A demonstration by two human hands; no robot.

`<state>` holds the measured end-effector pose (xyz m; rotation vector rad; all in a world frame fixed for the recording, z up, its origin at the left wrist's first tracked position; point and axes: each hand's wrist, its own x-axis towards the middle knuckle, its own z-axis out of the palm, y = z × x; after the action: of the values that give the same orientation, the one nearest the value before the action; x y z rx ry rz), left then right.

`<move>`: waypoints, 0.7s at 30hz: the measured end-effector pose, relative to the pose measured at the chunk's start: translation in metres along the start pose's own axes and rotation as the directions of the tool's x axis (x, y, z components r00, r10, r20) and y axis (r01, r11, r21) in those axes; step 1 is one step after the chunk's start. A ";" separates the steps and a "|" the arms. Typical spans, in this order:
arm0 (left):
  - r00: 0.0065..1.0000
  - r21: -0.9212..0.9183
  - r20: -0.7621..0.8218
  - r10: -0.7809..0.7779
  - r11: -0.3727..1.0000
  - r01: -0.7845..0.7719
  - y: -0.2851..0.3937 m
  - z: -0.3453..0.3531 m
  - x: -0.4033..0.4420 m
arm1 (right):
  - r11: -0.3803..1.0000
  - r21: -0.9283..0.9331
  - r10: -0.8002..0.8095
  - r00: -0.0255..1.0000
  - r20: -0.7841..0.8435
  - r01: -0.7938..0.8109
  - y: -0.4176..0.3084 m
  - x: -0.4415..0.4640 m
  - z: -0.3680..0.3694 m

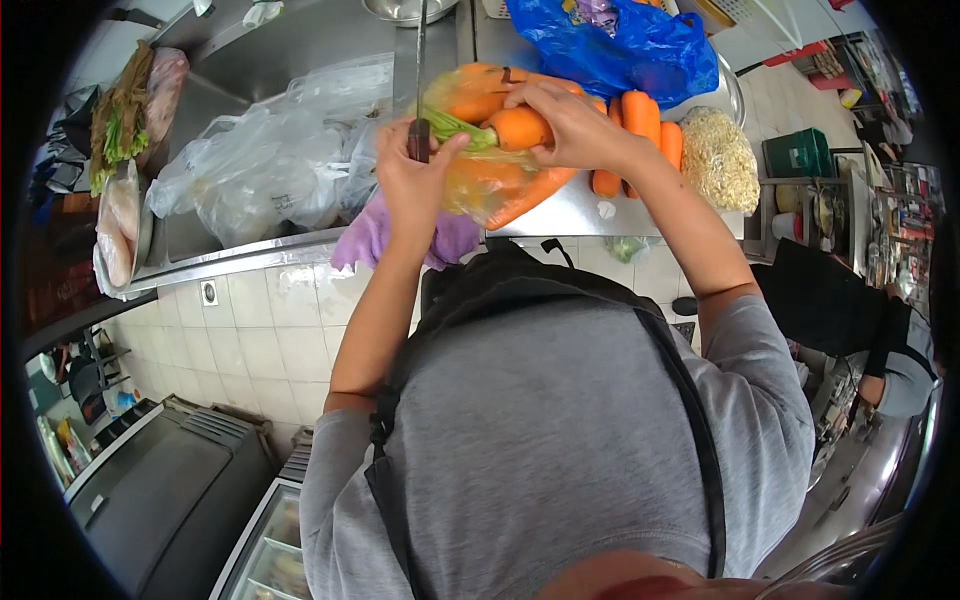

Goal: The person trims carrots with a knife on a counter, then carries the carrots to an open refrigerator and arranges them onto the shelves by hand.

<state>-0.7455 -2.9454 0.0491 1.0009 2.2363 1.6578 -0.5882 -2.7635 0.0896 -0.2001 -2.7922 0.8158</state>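
Observation:
My left hand (pixel 408 175) is closed round the dark handle of a knife (pixel 419 140), whose blade points away from me. Its thumb and fingertips are at the green stems (pixel 450 128) of a carrot (pixel 521 128). That carrot is gripped by my right hand (pixel 575 125), fingers over its top and thumb beneath. Under both hands lies a clear yellowish plastic bag (pixel 480 185) with several carrots in it. More loose carrots (pixel 641 115) rest on the metal counter just right of my right hand.
Left of my hands, a metal sink (pixel 228 75) holds crumpled clear plastic bags (pixel 270 165). A purple cloth (pixel 455 238) hangs at the counter edge. Beyond the carrots are a blue bag (pixel 640 50) and a bag of pale pieces (pixel 718 160). Another person (pixel 905 360) is at far right.

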 end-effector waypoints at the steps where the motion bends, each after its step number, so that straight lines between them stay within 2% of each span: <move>1: 0.990 -0.022 0.066 -0.125 0.992 0.126 -0.003 -0.001 -0.002 | 1.000 0.002 -0.006 1.000 0.003 0.006 -0.001 0.000 -0.003; 2: 0.990 -0.020 0.060 -0.128 0.991 0.129 -0.006 -0.001 -0.002 | 0.999 -0.023 0.038 0.998 0.059 -0.037 -0.003 -0.001 -0.006; 4: 0.954 -0.413 0.191 -0.229 0.863 0.290 -0.009 -0.001 -0.001 | 0.996 -0.053 0.075 0.990 0.117 -0.069 0.002 -0.005 -0.011; 6: 0.950 -0.481 0.191 -0.246 0.820 0.309 -0.001 -0.009 0.002 | 0.998 -0.052 0.019 1.000 -0.015 -0.020 0.012 -0.012 -0.015; 7: 0.945 -0.544 0.201 -0.259 0.772 0.328 0.001 -0.013 0.002 | 0.996 -0.022 0.080 0.997 -0.018 -0.081 0.006 -0.014 -0.021; 8: 0.945 -0.545 0.195 -0.263 0.772 0.328 0.000 -0.015 0.003 | 0.997 -0.020 0.075 0.997 -0.013 -0.075 0.010 -0.015 -0.023; 10: 0.939 -0.513 0.207 -0.274 0.787 0.343 -0.004 -0.020 0.005 | 0.908 0.397 0.173 0.983 -0.054 -0.138 0.015 -0.014 -0.028; 11: 0.939 -0.513 0.206 -0.275 0.787 0.343 -0.004 -0.019 0.006 | 0.849 0.503 0.204 0.979 -0.032 -0.161 0.010 -0.013 -0.033; 13: 0.967 -0.401 0.121 -0.223 0.880 0.253 -0.004 -0.018 0.008 | 0.828 0.533 0.208 0.978 -0.002 -0.175 0.005 -0.015 -0.036; 18: 0.962 -0.290 0.070 -0.263 0.918 0.272 -0.019 -0.012 0.021 | 0.717 0.686 0.148 0.989 0.027 -0.126 0.012 -0.022 -0.042; 20: 0.963 -0.273 0.030 -0.267 0.925 0.265 -0.036 -0.009 0.020 | 0.662 0.749 0.164 0.970 -0.180 0.027 0.017 -0.025 -0.057; 21: 0.972 -0.132 0.005 -0.234 0.964 0.232 -0.046 -0.012 0.019 | 0.629 0.761 0.160 0.933 -0.323 0.156 0.020 -0.024 -0.066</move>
<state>-0.7843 -2.9500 0.0158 0.6702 2.1232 1.6822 -0.5466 -2.7177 0.1289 -0.1692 -1.8570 1.7042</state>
